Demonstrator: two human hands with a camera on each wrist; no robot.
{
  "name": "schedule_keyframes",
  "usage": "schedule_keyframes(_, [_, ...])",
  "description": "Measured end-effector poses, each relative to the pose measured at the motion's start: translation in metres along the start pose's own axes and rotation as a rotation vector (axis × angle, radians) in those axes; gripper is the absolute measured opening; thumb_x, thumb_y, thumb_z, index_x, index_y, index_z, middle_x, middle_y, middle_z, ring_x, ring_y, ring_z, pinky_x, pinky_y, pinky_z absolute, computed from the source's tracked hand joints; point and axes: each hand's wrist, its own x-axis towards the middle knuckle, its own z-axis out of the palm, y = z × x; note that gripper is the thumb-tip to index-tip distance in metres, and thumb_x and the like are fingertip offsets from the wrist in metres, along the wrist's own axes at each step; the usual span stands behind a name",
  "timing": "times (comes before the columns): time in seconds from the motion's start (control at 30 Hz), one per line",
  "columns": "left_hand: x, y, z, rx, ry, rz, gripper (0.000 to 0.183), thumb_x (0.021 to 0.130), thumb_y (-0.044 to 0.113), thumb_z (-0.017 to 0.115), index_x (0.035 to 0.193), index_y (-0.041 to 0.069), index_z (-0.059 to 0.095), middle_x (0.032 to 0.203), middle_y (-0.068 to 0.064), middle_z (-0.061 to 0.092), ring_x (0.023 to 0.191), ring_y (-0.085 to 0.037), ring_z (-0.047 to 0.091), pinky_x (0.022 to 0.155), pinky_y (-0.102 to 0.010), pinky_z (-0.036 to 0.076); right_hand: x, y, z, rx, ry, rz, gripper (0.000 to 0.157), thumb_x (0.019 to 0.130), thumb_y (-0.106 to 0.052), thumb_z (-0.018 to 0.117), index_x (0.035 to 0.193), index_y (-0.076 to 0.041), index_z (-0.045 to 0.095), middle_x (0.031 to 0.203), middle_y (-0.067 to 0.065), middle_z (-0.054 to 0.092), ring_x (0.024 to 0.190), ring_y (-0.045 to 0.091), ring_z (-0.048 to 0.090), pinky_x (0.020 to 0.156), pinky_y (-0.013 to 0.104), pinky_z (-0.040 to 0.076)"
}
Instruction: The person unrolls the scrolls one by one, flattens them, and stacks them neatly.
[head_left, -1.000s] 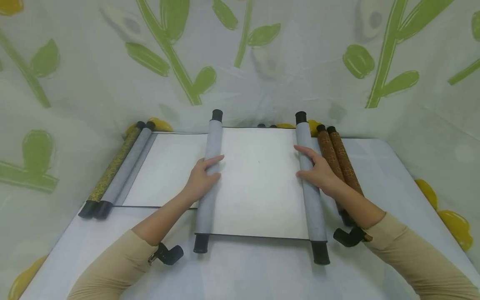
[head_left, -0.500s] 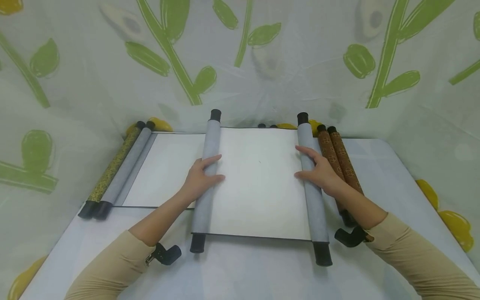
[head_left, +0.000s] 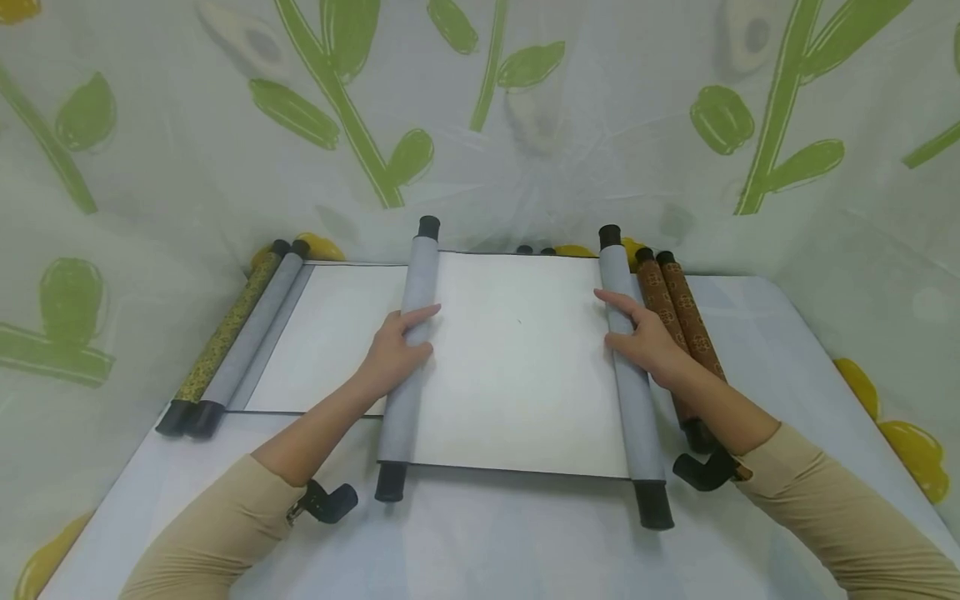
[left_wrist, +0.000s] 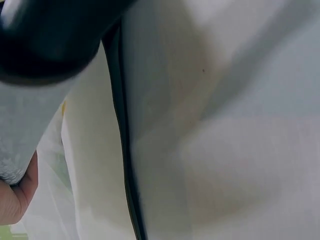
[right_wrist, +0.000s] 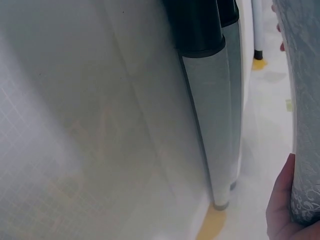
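A partly unrolled hanging scroll (head_left: 517, 367) of white paper spans my two hands in the head view. Its two grey-backed rolls end in black caps. My left hand (head_left: 396, 350) grips the left roll (head_left: 401, 408), thumb and forefinger reaching over it to the paper. On the other side, my right hand (head_left: 648, 342) holds the right roll (head_left: 637, 425), thumb and forefinger on its inner side. Each wrist view shows fingers curled round a grey patterned roll: the left hand (left_wrist: 17, 200) at the lower left, the right hand (right_wrist: 285, 210) at the lower right.
Behind on the left lies another opened scroll (head_left: 330, 333), with a grey roll (head_left: 251, 342) and a yellow-green patterned roll (head_left: 225, 342) at its left end. Two brown patterned rolls (head_left: 690, 325) lie beside my right hand. A leaf-printed sheet (head_left: 600, 125) hangs behind the table (head_left: 517, 550).
The two rolls have moved slightly apart, the left one leftward and the right one rightward, and more white paper shows between them. Both hands moved with their rolls.
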Motion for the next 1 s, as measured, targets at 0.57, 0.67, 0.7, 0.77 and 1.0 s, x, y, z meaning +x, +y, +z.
schedule_keyframes(0.57, [0.0019, -0.0051, -0.0049, -0.006, -0.02, -0.015, 0.06, 0.087, 0.016, 0.064, 0.143, 0.024, 0.043, 0.141, -0.019, 0.033, 0.126, -0.039, 0.037, 0.096, -0.062, 0.036, 0.0002, 0.0071, -0.0024, 0.025, 0.029, -0.006, 0.077, 0.081, -0.005, 0.069, 0.148, -0.011, 0.032, 0.156, 0.017, 0.016, 0.142, 0.038, 0.011, 0.109, 0.061, 0.014])
schedule_keyframes(0.67, [0.003, -0.0045, -0.0048, -0.004, -0.018, -0.024, 0.067, 0.082, 0.019, 0.071, 0.143, 0.025, 0.043, 0.142, -0.018, 0.032, 0.127, -0.039, 0.037, 0.097, -0.062, 0.035, 0.0005, 0.0069, -0.0038, -0.002, 0.039, 0.006, 0.08, 0.079, -0.009, 0.073, 0.147, -0.012, 0.032, 0.156, 0.017, 0.017, 0.142, 0.039, 0.011, 0.108, 0.063, 0.015])
schedule_keyframes(0.7, [0.0032, -0.0042, -0.0049, -0.003, -0.016, -0.024, 0.068, 0.082, 0.018, 0.072, 0.143, 0.026, 0.043, 0.142, -0.018, 0.032, 0.127, -0.039, 0.037, 0.098, -0.062, 0.035, 0.0007, 0.0071, -0.0042, -0.01, 0.041, 0.004, 0.08, 0.078, -0.009, 0.074, 0.147, -0.012, 0.032, 0.156, 0.018, 0.018, 0.142, 0.039, 0.012, 0.108, 0.063, 0.015])
schedule_keyframes(0.77, [0.0033, -0.0042, -0.0049, 0.004, -0.013, -0.019, 0.068, 0.081, 0.017, 0.072, 0.143, 0.025, 0.043, 0.142, -0.018, 0.032, 0.127, -0.039, 0.037, 0.097, -0.062, 0.035, 0.0009, 0.0069, -0.005, -0.022, 0.044, -0.001, 0.08, 0.078, -0.009, 0.074, 0.147, -0.012, 0.032, 0.155, 0.018, 0.018, 0.141, 0.039, 0.012, 0.108, 0.063, 0.015])
schedule_keyframes(1.0, [0.0022, -0.0048, -0.0064, 0.018, -0.002, -0.007, 0.066, 0.082, 0.008, 0.063, 0.143, 0.024, 0.043, 0.141, -0.019, 0.033, 0.127, -0.04, 0.037, 0.093, -0.063, 0.038, -0.0006, 0.0043, -0.0055, -0.021, 0.037, -0.01, 0.078, 0.08, -0.002, 0.068, 0.148, -0.012, 0.031, 0.156, 0.017, 0.017, 0.142, 0.038, 0.011, 0.109, 0.062, 0.013])
